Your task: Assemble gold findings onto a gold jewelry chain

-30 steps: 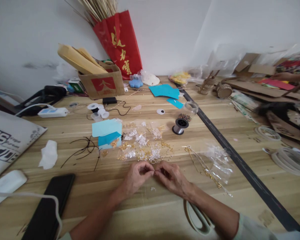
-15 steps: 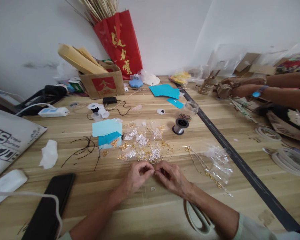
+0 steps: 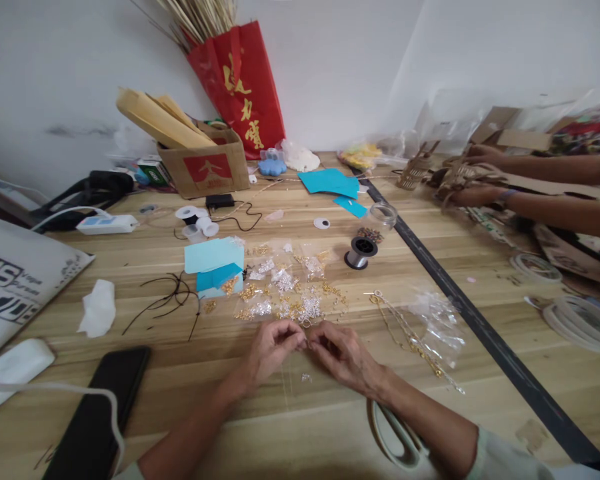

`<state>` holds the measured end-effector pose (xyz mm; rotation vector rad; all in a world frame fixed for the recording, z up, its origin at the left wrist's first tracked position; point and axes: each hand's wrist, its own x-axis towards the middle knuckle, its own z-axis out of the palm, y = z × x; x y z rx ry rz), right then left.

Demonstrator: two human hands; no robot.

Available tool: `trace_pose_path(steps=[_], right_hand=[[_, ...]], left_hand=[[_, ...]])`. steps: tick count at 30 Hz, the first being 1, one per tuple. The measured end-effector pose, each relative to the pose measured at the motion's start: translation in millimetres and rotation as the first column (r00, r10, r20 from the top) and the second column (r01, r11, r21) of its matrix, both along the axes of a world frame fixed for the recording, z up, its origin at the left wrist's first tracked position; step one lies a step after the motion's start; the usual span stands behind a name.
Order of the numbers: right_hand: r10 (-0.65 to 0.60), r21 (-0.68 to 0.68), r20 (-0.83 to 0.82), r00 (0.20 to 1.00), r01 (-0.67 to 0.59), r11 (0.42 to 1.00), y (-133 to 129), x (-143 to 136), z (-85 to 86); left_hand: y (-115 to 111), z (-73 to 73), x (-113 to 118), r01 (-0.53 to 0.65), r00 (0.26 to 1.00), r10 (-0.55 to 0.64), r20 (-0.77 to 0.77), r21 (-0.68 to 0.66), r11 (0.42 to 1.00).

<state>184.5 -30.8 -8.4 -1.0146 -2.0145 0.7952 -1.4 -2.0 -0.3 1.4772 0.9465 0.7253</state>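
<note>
My left hand [image 3: 279, 347] is closed in a pinch over the table, thumb against forefinger. A thin clear thread [image 3: 287, 383] runs down below it and seems to come from its fingertips. Almost touching it, my right hand [image 3: 341, 353] pinches too; whatever is between those fingertips is too small to make out. Just beyond both hands lie loose silver beads [image 3: 309, 307] and gold beads [image 3: 333, 291] among small clear bags. A small ring [image 3: 306, 323] lies at the near edge of the beads. A few clear beads [image 3: 306, 378] lie below the hands.
Scissors [image 3: 397, 437] lie under my right forearm. Right of the beads are a spool of clear line [image 3: 361, 253] and gold chains [image 3: 400, 330]. A phone [image 3: 100, 413] and black cords [image 3: 173, 298] lie left. At the far right, another person's hands [image 3: 473, 193] handle a woven piece.
My left hand has shifted slightly, its fingertips a little apart from the right ones. My right hand stays put. The other person's hands have moved apart around the woven piece.
</note>
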Motion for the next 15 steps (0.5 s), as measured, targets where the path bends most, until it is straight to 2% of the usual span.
trace_pose_path(steps=[7, 15], right_hand=[[-0.02, 0.018, 0.005, 1.0, 0.02, 1.0, -0.2, 0.1, -1.7], [-0.025, 0.013, 0.01, 1.0, 0.025, 1.0, -0.5, -0.5, -2.1]], left_hand=[[-0.2, 3.7, -1.2, -0.038, 0.996, 0.041, -0.084, 0.04, 0.998], [1.7, 2.4, -1.1, -0.058, 0.995, 0.064, -0.071, 0.082, 0.995]])
